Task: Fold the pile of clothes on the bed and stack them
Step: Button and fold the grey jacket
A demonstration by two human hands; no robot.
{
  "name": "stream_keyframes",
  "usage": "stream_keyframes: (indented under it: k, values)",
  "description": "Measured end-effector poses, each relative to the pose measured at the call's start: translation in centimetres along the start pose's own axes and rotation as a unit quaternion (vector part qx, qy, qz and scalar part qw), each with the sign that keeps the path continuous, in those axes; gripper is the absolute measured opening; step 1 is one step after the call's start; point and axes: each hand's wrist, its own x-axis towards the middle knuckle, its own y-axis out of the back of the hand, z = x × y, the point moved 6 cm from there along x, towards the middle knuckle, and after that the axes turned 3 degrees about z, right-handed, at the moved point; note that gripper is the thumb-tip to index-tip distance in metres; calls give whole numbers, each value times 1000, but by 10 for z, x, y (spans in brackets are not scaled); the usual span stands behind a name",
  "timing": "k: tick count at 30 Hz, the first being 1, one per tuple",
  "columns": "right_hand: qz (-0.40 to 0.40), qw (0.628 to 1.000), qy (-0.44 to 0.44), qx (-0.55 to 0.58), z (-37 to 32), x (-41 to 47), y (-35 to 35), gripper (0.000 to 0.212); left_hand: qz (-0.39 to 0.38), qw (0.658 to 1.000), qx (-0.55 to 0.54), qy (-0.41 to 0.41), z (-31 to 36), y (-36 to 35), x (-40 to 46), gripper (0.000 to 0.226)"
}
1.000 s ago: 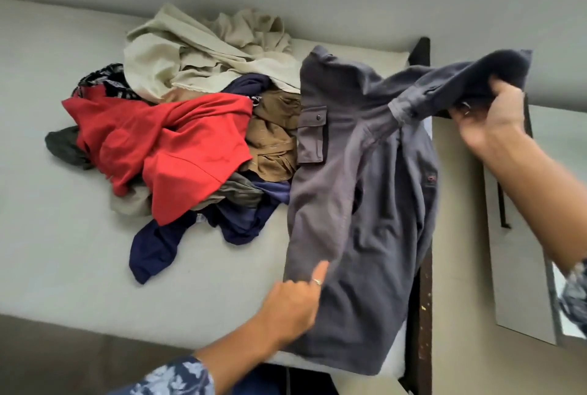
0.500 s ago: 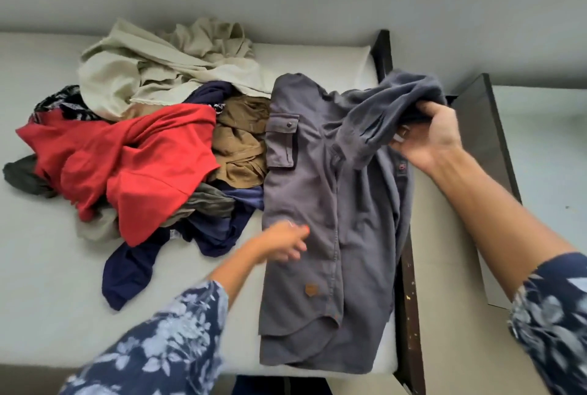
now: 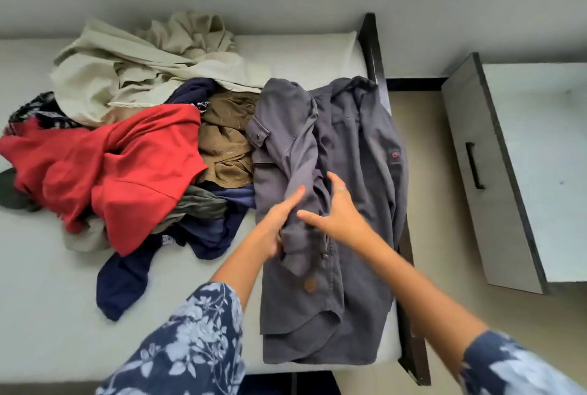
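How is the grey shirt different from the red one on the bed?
The grey shirt lies spread out lengthwise by the bed's right edge; the red garment is crumpled in the pile. Both hands, the left hand and right hand, are on the grey shirt's folded-in sleeve; nothing touches the red garment. The grey shirt shows a buttoned pocket; the red garment shows none. Both rest on the same white bed, unfolded.
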Motion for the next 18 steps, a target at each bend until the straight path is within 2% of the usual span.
stream_keyframes:
  k: [2,4,6,9,12,13,15,16,18]
  values:
    - [44,980,-129,146,32,-12,-18,102,14,999,-49,-2,-9,-1,-3,51]
    - [-3,937,-219,271,53,-22,-43,102,35,996,-81,-5,-10,-1,-4,38]
    - [-56,908,-245,336,57,-30,-59,86,29,996,-86,-5,-3,-4,-9,35]
    - [-74,871,-231,427,42,-32,-61,60,-11,998,-64,-1,13,-6,-19,41]
    - [-107,833,-206,503,21,-34,-54,62,-94,989,-115,1,36,-8,-31,37]
    - [-130,833,-214,494,13,-38,-52,72,-121,980,-159,-10,45,-9,-35,42]
    - [-171,888,-213,371,8,-45,-48,91,-157,959,-231,-38,62,-11,-39,51]
    - [-197,921,-187,278,7,-47,-47,95,-153,958,-239,-46,66,-11,-39,51]
    - [-240,949,-117,165,2,-57,-51,93,-106,968,-218,-58,71,-7,-35,45]
